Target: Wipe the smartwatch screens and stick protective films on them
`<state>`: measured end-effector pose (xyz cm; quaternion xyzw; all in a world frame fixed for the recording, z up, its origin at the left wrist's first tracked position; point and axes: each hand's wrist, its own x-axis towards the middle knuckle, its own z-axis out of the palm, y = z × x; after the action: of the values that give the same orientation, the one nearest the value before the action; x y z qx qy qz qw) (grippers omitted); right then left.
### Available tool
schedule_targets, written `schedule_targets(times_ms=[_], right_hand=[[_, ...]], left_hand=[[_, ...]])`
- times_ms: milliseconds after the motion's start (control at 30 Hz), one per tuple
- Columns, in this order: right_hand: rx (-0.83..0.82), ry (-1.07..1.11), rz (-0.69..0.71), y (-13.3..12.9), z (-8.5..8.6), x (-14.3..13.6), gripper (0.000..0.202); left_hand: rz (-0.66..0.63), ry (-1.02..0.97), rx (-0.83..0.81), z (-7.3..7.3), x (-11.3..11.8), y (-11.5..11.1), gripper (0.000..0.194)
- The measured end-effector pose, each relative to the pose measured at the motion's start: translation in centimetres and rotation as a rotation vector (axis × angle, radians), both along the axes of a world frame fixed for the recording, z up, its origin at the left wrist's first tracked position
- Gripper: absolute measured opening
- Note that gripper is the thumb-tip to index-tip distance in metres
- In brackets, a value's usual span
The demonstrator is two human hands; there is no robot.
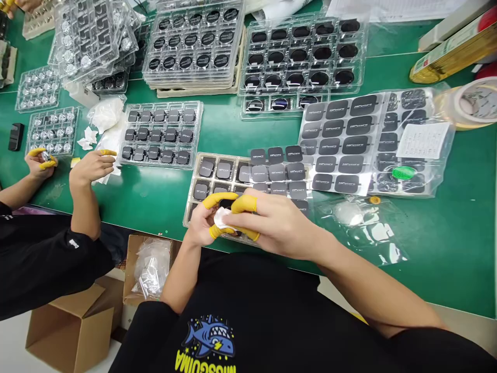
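Over the near edge of the tray (188, 191), by the near edge of the table (225, 124), the left hand (202, 223) pinched a mostly hidden dark piece (225, 203), its long axis unreadable; from the right, the right hand (279, 223), its grip closed on a white wad (222, 218), met it, both hands equally near

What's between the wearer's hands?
In the head view, a white wad and part of a dark piece lie between the left hand and the right hand.
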<state>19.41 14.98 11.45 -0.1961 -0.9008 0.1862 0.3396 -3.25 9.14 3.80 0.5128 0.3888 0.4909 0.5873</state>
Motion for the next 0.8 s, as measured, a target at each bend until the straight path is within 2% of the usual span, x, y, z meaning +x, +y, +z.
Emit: schedule_targets(times_ms=[67,167,267,367,500,667,733,800], right_hand=[[-0.027,-0.096,0.043,0.4,0.1,1.7,0.027],[-0.023,-0.214,-0.074,1.0,-0.1,4.5,0.026],[-0.054,-0.06,-0.209,0.9,-0.5,6.0,0.02],[-0.084,0.076,-0.305,0.2,-0.4,5.5,0.026],[-0.142,0.114,-0.345,-1.2,0.0,3.9,0.027],[-0.191,0.076,-0.215,-2.8,-0.6,1.7,0.026],[-0.146,0.055,-0.165,-2.9,-0.9,1.1,0.031],[-0.066,0.029,-0.189,-2.4,-1.2,0.9,0.03]], left_hand=[[0.012,-0.027,-0.015,0.1,-0.6,-0.2,0.081],[0.018,-0.086,-0.041,0.6,-1.3,-0.4,0.076],[-0.02,-0.124,-0.011,1.3,-1.2,-0.4,0.075],[-0.037,-0.156,0.018,1.9,-0.4,-0.1,0.072],[-0.043,-0.13,0.03,2.2,0.5,0.0,0.074],[-0.018,-0.049,0.117,2.2,0.8,0.1,0.074],[0.005,-0.014,0.167,2.2,0.8,0.2,0.07],[0.026,-0.012,0.169,2.3,0.7,0.0,0.067]])
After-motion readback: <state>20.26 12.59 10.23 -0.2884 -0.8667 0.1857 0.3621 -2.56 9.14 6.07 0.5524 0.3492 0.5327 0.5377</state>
